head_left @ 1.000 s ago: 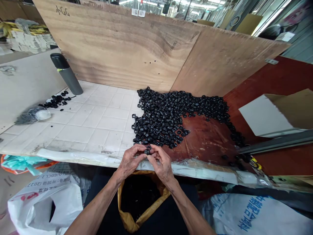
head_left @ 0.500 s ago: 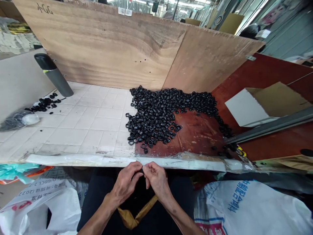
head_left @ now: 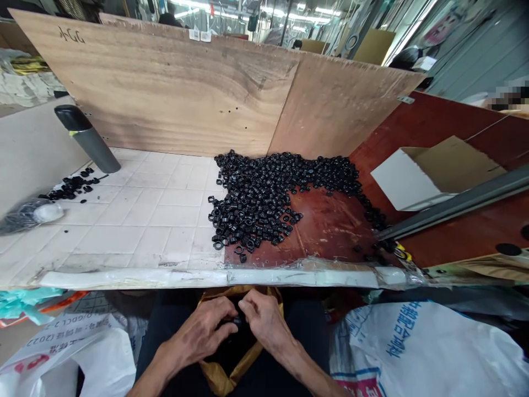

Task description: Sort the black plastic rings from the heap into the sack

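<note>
My left hand is below the table's front edge, thumb and fingers closed around a small black part that barely shows against the dark background. Close beside it, my right hand has its fingers curled together; whatever they may hold is hidden. Both hands are over the open mouth of a yellow-brown bag on my lap, its inside dark. On the table beyond lies a large heap of small black rings, with a few loose ones at its near edge.
The table has a white padded front edge. At the left stand a grey bottle and a plastic bag of black parts. A wooden board closes the back. On the right are an open carton, a grey metal bar and a white sack.
Both hands have moved slightly down towards the bag and their fingertips have drawn a little apart. More of the bag's rim shows. The camera view has shifted slightly.
</note>
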{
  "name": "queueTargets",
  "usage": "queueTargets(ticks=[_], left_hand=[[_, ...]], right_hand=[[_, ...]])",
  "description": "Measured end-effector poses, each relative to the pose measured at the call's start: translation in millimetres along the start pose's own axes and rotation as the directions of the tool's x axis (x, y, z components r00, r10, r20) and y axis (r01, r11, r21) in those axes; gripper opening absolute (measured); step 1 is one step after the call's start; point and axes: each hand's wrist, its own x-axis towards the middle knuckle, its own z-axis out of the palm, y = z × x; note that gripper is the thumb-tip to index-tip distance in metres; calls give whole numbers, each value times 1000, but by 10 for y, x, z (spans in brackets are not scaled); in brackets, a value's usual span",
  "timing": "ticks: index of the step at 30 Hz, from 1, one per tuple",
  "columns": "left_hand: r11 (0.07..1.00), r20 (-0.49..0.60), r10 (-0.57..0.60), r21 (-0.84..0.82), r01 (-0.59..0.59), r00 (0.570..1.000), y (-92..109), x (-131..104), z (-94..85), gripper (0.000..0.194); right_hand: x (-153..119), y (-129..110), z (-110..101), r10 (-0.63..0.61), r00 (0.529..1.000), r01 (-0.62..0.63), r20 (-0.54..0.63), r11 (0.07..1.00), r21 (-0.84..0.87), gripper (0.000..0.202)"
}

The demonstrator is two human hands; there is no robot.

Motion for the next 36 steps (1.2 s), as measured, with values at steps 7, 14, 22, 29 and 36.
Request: queueTargets(ticks=[7,14,22,29,36], left_hand=[[951,-288,-17,291,105,957,-132,878,-266,25],[922,-257,-64,355,156,964,-324,1118,-142,15],[897,-221,-307,-391,204,926,-201,1006,-221,19],[812,-145,-240,-572,116,960,-170,993,-274,28],[706,-166,-280,-704,85,946,-211,954,-286,31]], right_hand=[[682,-139,-179,-480,870,368,-111,784,-500,23],[798,-5,-131,-445,872,307,-204,822,-480,19],[830,-9,-297,-135,978,178,-161,939,294,17],[762,-170,-225,-45,992,104,-118,819,565,26],[779,-74,-201,-59,988,138,-142,746,652,29]])
